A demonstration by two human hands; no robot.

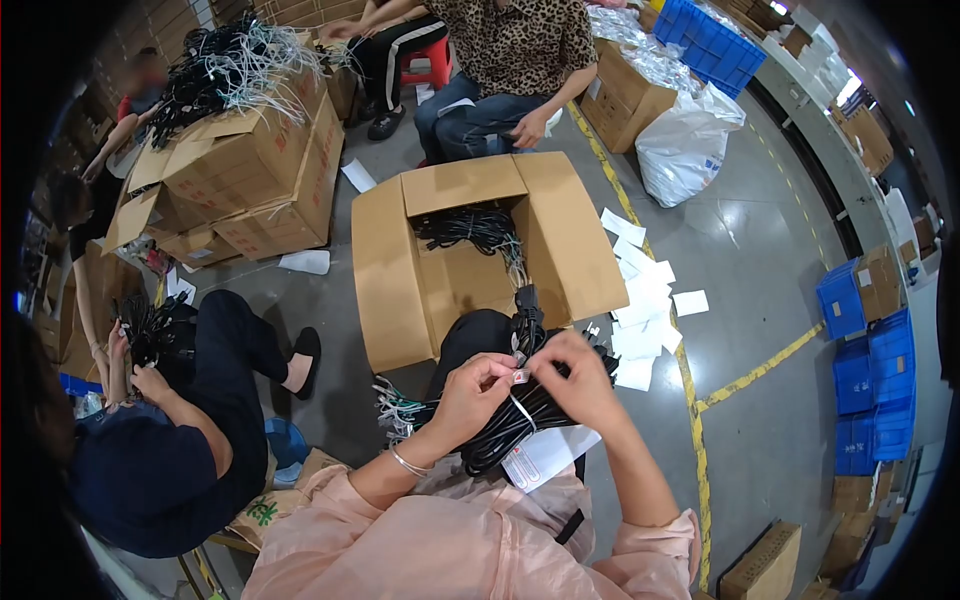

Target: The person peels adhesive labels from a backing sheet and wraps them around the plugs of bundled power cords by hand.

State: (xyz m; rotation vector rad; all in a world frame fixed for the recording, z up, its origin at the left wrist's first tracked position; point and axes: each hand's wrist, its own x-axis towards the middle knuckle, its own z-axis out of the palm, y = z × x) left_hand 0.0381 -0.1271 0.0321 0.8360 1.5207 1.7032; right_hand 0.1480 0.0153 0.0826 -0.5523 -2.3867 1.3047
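So I'm standing here, and the person in the pink top has a fat bundle of black cables [493,440] across their lap, with a white tie [523,412] around it. The left hand [474,400] has its grip pinched on a small white tag [520,376], right above the bundle. The right hand [580,382] is right up at the tag too, fingers curled in, but honestly I can't tell if that grip is pinching anything. Green and white wire ends [395,410] poke out on the left side, and a printed sheet [550,455] lies by the bundle's lower right.

Just past the knees there's an open carton [380,275], flaps out, with more black cables [470,228] at its far end. Loose white papers [645,305] are scattered on the floor to the right of it. Over on the left, a seated co-worker [150,460] has their hands at another dark cable bunch [155,328].
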